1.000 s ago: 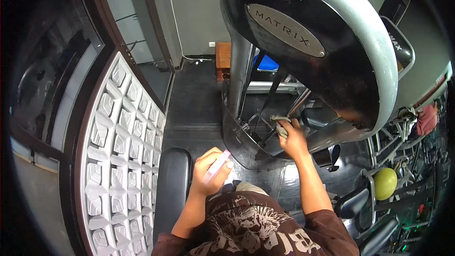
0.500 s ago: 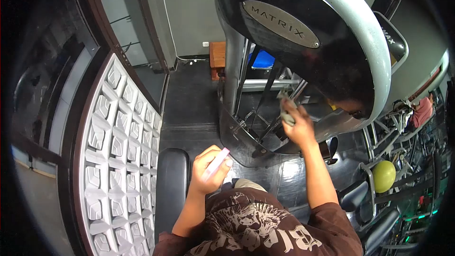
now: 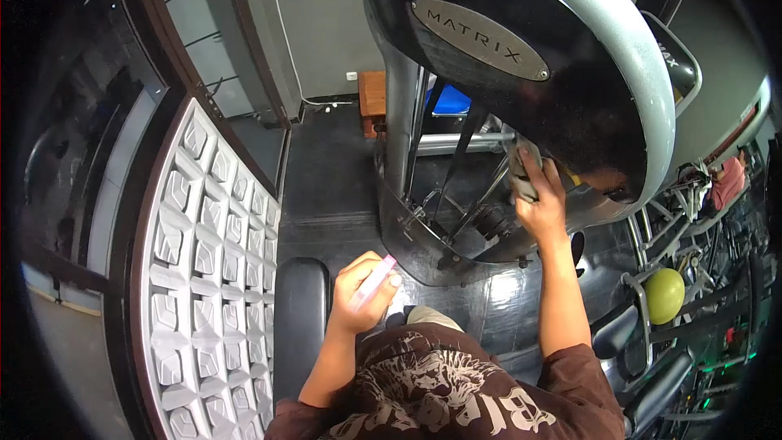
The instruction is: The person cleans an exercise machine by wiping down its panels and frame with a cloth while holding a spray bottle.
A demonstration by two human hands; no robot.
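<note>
The right hand (image 3: 544, 205) has its fingers bent round a bunched grey-green cloth (image 3: 521, 189) — apparently folded small to sit under the fingertips — below the black panel of a large silver-rimmed machine (image 3: 661, 90); whether cloth and frame touch, I cannot tell. Nearer and left, the left hand (image 3: 352, 287) grips a slim pale-pink translucent object (image 3: 373, 283) in curled fingers, probably tilted for a firm hold, well apart from hand 2. Farther left stand a black padded bench (image 3: 300, 310) and a white moulded panel (image 3: 204, 265).
</note>
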